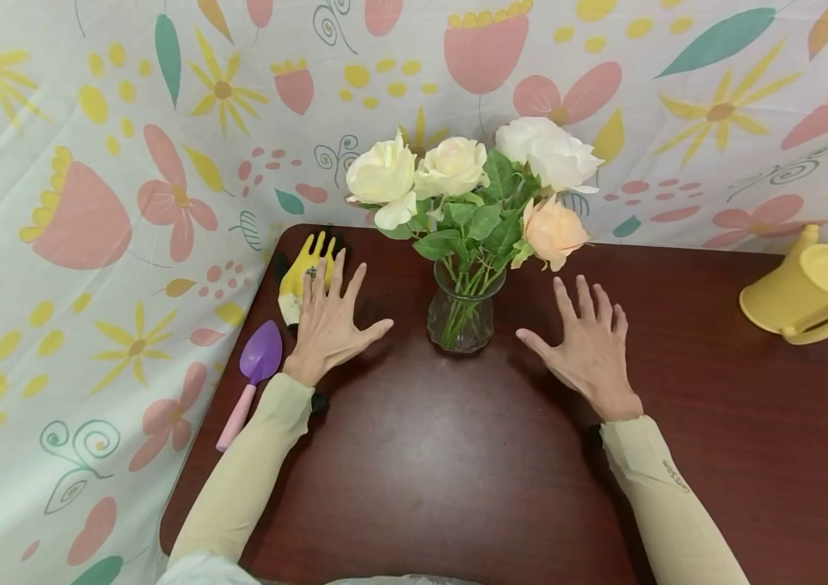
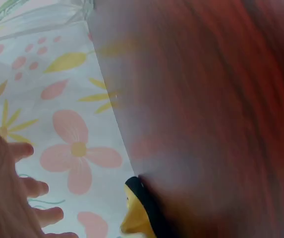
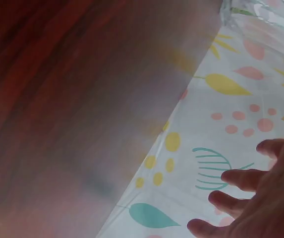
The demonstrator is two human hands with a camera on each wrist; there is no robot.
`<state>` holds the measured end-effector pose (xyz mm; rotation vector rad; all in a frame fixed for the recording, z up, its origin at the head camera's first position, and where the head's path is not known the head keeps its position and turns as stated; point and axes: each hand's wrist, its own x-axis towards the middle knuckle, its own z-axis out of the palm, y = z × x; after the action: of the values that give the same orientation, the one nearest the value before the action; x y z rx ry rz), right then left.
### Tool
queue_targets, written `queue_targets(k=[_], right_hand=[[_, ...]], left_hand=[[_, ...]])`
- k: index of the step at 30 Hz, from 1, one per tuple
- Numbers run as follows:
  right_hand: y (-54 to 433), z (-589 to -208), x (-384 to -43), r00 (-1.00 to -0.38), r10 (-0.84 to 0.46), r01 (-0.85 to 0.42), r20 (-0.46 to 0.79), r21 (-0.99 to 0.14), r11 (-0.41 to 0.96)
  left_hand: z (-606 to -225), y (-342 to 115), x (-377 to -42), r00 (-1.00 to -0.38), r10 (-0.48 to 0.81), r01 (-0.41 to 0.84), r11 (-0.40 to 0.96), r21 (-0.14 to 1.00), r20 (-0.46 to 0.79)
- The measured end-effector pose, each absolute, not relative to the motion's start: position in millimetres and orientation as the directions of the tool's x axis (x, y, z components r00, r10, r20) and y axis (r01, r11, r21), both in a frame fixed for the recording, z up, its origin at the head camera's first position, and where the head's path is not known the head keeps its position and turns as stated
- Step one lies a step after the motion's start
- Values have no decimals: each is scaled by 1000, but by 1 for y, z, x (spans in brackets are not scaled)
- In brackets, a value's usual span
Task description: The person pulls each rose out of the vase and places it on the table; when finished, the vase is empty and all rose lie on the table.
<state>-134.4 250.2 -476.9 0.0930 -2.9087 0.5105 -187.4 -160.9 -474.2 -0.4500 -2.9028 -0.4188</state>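
Observation:
A clear glass vase (image 1: 461, 321) stands upright on the dark table, holding white, cream and peach flowers (image 1: 468, 191) with green leaves. To its left my left hand (image 1: 329, 325) hovers with fingers spread, holding nothing. My right hand (image 1: 589, 353) is on the vase's other side, its fingers also spread and free of any object. Both hands are apart from the glass. Partly behind my left hand lies a yellow and black glove (image 1: 304, 272). Close to the left forearm is a trowel with a purple blade (image 1: 262, 351) and a pink handle. Each wrist view shows fingers touching nothing.
A yellow watering can (image 1: 808, 288) stands at the table's right side. Flower-printed cloth (image 1: 187, 97) hangs along the back and left edges of the brown table (image 1: 428, 479).

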Motion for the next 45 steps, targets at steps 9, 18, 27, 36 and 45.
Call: queue_targets(k=[9,18,27,36,45], right_hand=[[234,-460,-126,-943,43,-159,329,-563,811],[213,-434,-122,-904,231,-214,360,-848,485],[200,-410,-128,-946,256,-133,199,-958,254],[186,-406,-143,-959,240,-134,151,-987,86],[177,-402,-154,-955,243,-155,171,-984,83]], left_hand=[[-477,-150,-181,-949,209,306,790,531,236],[-472,-128,-176,-952,208,293,394,871,225],[-473,-101,-172,-945,253,263,210,942,208],[-476,-75,-175,-938,291,249,195,949,187],[-476,-58,-180,-946,287,224,232,947,154]])
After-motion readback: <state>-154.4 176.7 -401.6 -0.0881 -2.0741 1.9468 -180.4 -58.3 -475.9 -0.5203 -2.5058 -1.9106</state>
